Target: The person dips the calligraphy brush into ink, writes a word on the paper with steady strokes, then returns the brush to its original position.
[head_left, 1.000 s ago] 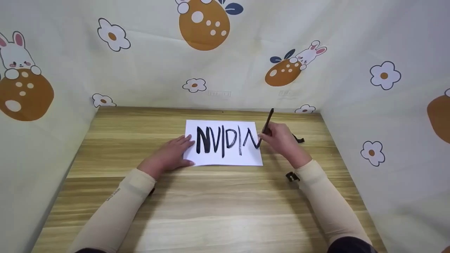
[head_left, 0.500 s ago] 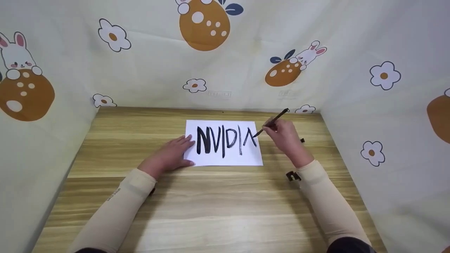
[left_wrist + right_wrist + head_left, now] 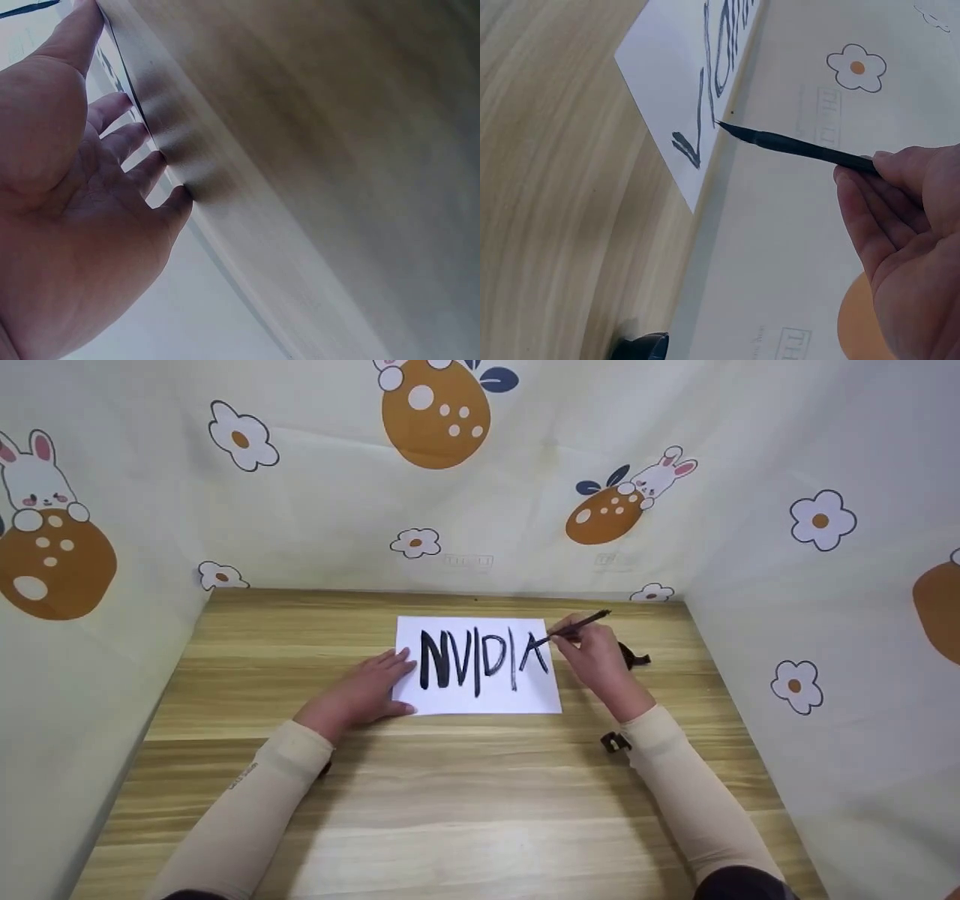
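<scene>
A white sheet of paper (image 3: 469, 703) lies on the wooden table, bearing large black letters: NVIDI and a last peaked letter at the right. My left hand (image 3: 364, 690) rests on its left edge with fingers spread; the left wrist view shows those fingers (image 3: 142, 172) extended along the edge. My right hand (image 3: 596, 660) pinches a dark, slim writing brush (image 3: 589, 620) between thumb and fingers. It slants down leftward, its tip over the last letter's left stroke in the head view. Seen from the right wrist, the brush's (image 3: 795, 144) pointed black tip faces the paper; contact I cannot tell.
The wooden table (image 3: 465, 810) has a patterned curtain (image 3: 322, 510) at its back and sides. A small black object (image 3: 639, 659) lies partly hidden behind my right hand. Another black piece (image 3: 615, 742) sits at my right wrist.
The brush tip has left the lower right of the last letter and moved up and left to its left stroke. The brush now slants flatter. My left hand and the paper stay put.
</scene>
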The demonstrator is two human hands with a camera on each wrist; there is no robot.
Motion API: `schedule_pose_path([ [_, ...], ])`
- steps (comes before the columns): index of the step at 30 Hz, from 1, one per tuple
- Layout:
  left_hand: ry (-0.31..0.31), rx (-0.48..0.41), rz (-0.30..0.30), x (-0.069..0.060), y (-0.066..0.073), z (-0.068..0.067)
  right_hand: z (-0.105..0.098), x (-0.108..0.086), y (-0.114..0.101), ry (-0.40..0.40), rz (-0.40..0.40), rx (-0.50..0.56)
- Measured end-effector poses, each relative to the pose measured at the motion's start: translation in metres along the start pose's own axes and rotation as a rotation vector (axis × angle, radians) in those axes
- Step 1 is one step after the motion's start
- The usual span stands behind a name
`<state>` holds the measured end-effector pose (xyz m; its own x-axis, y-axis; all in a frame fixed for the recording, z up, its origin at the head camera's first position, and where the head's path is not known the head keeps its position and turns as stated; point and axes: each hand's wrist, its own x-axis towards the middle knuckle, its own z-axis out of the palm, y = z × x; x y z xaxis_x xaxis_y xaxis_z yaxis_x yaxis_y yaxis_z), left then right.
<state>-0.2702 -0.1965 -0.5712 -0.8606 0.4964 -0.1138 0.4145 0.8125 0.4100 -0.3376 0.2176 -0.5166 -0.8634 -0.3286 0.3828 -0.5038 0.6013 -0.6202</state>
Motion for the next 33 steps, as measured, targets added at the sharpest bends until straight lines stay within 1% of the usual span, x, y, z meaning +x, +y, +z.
schedule_pose_path([
  [12, -0.003, 0.010, -0.008, 0.0002, -0.0001, 0.0006, 0.0057, -0.0015, 0.0029, -0.037, 0.010, -0.034],
  [18, 0.001, 0.008, -0.008, 0.0010, -0.0016, 0.0014, 0.0043, -0.0008, 0.0027, -0.067, 0.005, -0.063],
  [25, 0.008, 0.018, -0.002, 0.0015, -0.0023, 0.0036, 0.0024, 0.0018, 0.0022, -0.122, 0.009, -0.077],
  [33, 0.017, 0.009, 0.006, 0.0007, -0.0018, 0.0030, -0.0010, 0.0030, 0.0029, -0.139, 0.038, -0.097],
])
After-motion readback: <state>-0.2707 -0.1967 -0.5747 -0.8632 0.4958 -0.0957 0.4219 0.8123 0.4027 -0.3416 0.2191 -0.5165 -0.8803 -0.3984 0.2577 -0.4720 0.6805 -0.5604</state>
